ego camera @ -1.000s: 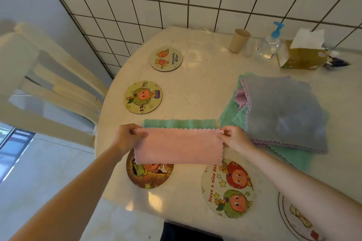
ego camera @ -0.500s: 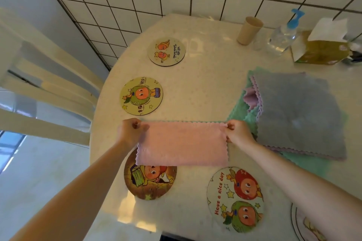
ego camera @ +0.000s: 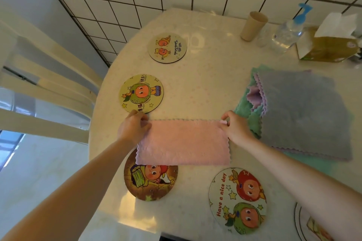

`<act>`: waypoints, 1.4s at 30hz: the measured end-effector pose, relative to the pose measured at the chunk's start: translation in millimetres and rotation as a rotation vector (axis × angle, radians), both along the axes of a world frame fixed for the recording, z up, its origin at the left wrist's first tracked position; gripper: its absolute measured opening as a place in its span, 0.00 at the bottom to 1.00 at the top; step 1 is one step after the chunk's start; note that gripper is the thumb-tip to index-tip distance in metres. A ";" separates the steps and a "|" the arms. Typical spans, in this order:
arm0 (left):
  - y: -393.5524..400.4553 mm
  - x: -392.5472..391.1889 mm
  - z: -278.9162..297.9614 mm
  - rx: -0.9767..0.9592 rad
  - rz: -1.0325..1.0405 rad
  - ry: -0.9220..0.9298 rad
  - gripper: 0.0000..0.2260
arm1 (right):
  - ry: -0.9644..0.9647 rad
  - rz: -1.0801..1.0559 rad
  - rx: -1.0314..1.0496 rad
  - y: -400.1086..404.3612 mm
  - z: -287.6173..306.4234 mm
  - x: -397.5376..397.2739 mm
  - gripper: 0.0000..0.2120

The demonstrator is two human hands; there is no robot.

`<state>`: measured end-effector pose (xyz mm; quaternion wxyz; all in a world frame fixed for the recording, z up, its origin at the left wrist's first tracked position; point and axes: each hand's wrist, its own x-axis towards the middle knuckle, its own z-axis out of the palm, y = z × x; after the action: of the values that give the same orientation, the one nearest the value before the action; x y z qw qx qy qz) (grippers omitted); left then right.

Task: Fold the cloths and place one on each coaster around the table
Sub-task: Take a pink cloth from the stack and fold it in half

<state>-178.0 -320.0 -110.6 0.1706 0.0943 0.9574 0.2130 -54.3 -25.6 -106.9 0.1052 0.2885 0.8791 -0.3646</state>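
Lowered since a second earlier, the pink cloth (ego camera: 183,142) now lay doubled on the table (ego camera: 205,84), its green underside no longer showing beyond the far edge, its near left corner overlapping the brown coaster (ego camera: 150,179) at the table's near edge. The left hand (ego camera: 133,126) pinched the far left corner with curled fingers, and the right hand (ego camera: 236,128) pinched the far right corner between thumb and fingertips. I judged the first half-fold done on this cloth, with another fold across its length likely needed to bring it down to coaster size. That would call for one hand to carry its end over to the other while the far edge stayed lined up. The "Have a nice day" coaster (ego camera: 238,200) sat near the front edge, the green-character coaster (ego camera: 141,93) and the small far coaster (ego camera: 167,47) along the left edge, all bare. A stack of unfolded cloths (ego camera: 301,113), grey on top, waited at the right side.
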 end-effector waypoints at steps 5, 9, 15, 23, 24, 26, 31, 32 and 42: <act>0.4 -3.5 4.3 0.058 0.011 -0.078 0.04 | -0.045 0.036 0.048 0.7 -1.9 -5.1 0.06; -2.1 -6.3 11.0 0.198 0.084 -0.183 0.04 | -0.014 0.049 0.017 -0.3 3.2 1.7 0.07; 4.1 -16.6 24.4 0.411 0.144 -0.234 0.06 | 0.026 -0.010 -0.054 8.5 5.8 11.1 0.07; 32.4 28.4 5.9 0.017 -0.161 0.352 0.19 | 0.095 0.089 0.311 -4.3 11.4 19.3 0.18; 33.7 46.0 3.2 0.026 -0.283 0.337 0.20 | 0.115 0.192 0.447 -11.2 12.6 23.9 0.20; 34.8 81.9 -5.7 0.021 -0.491 0.278 0.21 | 0.192 0.401 0.533 -31.9 10.7 37.2 0.21; 31.4 136.0 -26.0 -0.125 -0.689 0.229 0.26 | 0.315 0.902 0.534 -65.0 -18.3 79.9 0.21; 27.0 137.8 -27.5 -0.150 -0.686 0.230 0.27 | 0.316 0.980 0.565 -62.7 -22.0 86.0 0.23; -36.4 129.6 -26.9 -0.231 -0.352 0.088 0.30 | 0.124 0.947 0.527 -23.6 8.3 114.9 0.34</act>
<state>-48.4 -356.4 -137.5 0.1728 0.2490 0.9508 0.0646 60.6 -49.2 -98.6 0.1298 -0.1444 0.9791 -0.0611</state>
